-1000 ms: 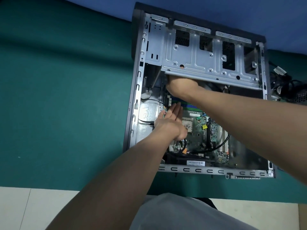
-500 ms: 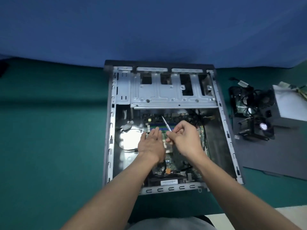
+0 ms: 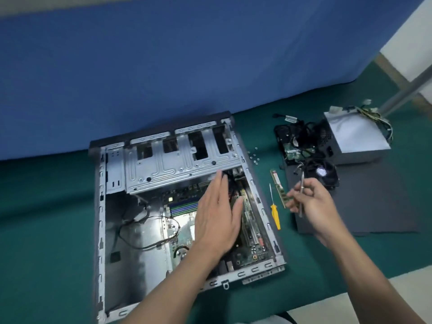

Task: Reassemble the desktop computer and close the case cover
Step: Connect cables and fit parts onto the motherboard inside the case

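- The open computer case (image 3: 100,206) lies on the green counter (image 3: 46,206), with its motherboard (image 3: 252,251) exposed and its drive cage (image 3: 177,164) across the far end.
- The left hand (image 3: 217,220) is flat over the motherboard, fingers straight and pressed together.
- The right hand (image 3: 311,202), beside the case, pinches a slim metal tool (image 3: 302,183).
- Between the case and the dark cover panel (image 3: 374,206) lie a memory stick (image 3: 277,183), a yellow-handled screwdriver (image 3: 275,215) and loose screws (image 3: 253,157).
- A fan (image 3: 325,174), tangled cables (image 3: 294,134) and the power supply (image 3: 355,136) crowd the panel's far end.
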Tool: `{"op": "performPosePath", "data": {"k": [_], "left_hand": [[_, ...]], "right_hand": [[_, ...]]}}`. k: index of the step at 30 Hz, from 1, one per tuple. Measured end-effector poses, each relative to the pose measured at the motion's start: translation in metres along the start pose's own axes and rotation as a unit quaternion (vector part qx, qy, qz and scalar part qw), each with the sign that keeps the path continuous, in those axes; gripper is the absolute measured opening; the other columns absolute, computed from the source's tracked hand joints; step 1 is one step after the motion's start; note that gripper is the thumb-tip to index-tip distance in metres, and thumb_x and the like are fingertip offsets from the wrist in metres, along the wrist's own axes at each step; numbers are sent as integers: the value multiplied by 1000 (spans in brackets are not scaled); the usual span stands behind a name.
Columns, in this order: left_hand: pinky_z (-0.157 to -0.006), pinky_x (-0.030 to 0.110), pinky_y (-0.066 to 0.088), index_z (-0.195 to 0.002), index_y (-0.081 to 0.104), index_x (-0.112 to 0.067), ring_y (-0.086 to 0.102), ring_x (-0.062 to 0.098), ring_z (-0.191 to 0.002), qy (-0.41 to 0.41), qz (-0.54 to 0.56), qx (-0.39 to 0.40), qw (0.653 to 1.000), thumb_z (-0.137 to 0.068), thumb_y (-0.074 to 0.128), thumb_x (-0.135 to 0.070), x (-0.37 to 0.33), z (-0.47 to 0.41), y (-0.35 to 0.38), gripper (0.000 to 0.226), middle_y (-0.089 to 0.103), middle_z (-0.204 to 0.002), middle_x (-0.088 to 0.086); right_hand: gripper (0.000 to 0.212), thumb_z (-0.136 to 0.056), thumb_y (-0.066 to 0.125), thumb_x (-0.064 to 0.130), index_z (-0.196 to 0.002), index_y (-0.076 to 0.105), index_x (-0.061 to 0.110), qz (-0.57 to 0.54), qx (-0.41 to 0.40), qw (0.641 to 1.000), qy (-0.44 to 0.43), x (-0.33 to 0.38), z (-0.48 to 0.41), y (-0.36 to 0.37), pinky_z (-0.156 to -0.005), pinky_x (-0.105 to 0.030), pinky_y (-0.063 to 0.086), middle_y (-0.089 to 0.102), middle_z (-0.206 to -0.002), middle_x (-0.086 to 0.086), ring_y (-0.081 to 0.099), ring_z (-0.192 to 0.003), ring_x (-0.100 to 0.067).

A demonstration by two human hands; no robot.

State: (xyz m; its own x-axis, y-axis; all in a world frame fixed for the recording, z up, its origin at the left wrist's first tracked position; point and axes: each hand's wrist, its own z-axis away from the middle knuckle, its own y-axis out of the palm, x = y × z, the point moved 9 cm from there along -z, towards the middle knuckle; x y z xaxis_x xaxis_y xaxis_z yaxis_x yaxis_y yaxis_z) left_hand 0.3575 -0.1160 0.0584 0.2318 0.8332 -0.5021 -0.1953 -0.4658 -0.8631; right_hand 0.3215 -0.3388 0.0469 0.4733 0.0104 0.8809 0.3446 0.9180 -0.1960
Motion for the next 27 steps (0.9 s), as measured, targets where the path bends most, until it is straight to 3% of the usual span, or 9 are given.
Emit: {"op": "performPosePath", "data": {"k": [3, 5, 8, 11, 13, 16, 20, 24, 27], "left_hand": [[-116, 26, -10, -152, -15, -26, -21, 2, -144, 98, -53, 26, 993, -99, 2, -61, -35, -12, 2, 67, -20, -159, -10], [-119, 30, -10, -151, -19, -28, -27, 1, -141, 128, -101, 66, 984, -98, 0, -63, -41, -16, 12, 66, -23, -158, -11], [-119, 31, -10, -150, -20, -31, -28, 1, -140, 128, -134, 104, 977, -97, -1, -65, -35, -17, 24, 65, -24, -156, -14], [-115, 26, -15, -150, -18, -34, -24, -1, -142, 122, -146, 97, 977, -95, -3, -67, -33, -17, 23, 65, -22, -156, -17], [-115, 26, -12, -150, -18, -36, -20, 0, -143, 117, -143, 94, 978, -96, -1, -67, -33, -17, 23, 64, -21, -157, -18], [-117, 27, -7, -146, -23, -42, -17, 0, -144, 108, -127, 99, 981, -96, 2, -67, -32, -16, 24, 62, -23, -155, -22], [-120, 30, -2, -144, -26, -44, -11, 2, -146, 102, -117, 103, 982, -95, 1, -68, -33, -14, 24, 61, -25, -154, -24], [-121, 34, 4, -143, -25, -45, -5, 4, -147, 98, -114, 110, 982, -94, 2, -68, -35, -14, 23, 61, -24, -154, -24], [-121, 35, 7, -144, -23, -44, -1, 5, -148, 92, -118, 115, 982, -93, 3, -69, -35, -14, 22, 62, -23, -154, -25]], "right_hand": [[23, -90, 56, 2, -77, 55, 21, 114, -13, 993, 13, -33, -16, -11, -56, -29, 38, 63, -76, 1, 48, -55, -15], [21, -87, 59, 5, -76, 60, 22, 200, -18, 980, 6, -47, -23, -9, -54, -24, 38, 64, -74, 6, 51, -58, -13], [20, -85, 58, 5, -77, 63, 23, 289, 4, 957, -12, -61, -32, 5, -61, -25, 41, 67, -78, 0, 59, -72, -21], [4, -84, 68, 18, -85, 64, 19, 353, 15, 935, -15, -73, -39, 14, -74, -37, 50, 64, -93, -5, 60, -86, -31], [16, -85, 70, 29, -92, 59, 19, 396, 18, 918, -5, -81, -39, 18, -75, -39, 50, 60, -98, -4, 60, -90, -32], [25, -87, 66, 22, -110, 54, 20, 421, 12, 907, -1, -89, -37, 17, -77, -42, 48, 56, -110, -4, 59, -97, -36], [27, -86, 55, 8, -113, 56, 15, 415, -30, 909, -21, -84, -38, 7, -72, -42, 44, 52, -109, -7, 59, -90, -39], [15, -92, 53, 11, -104, 62, 12, 434, 6, 898, -72, -73, -43, 21, -78, -48, 50, 53, -110, -6, 60, -92, -39], [13, -93, 53, 12, -96, 65, 13, 457, 22, 885, -88, -69, -48, 30, -76, -44, 48, 53, -107, -6, 60, -90, -37]]}}
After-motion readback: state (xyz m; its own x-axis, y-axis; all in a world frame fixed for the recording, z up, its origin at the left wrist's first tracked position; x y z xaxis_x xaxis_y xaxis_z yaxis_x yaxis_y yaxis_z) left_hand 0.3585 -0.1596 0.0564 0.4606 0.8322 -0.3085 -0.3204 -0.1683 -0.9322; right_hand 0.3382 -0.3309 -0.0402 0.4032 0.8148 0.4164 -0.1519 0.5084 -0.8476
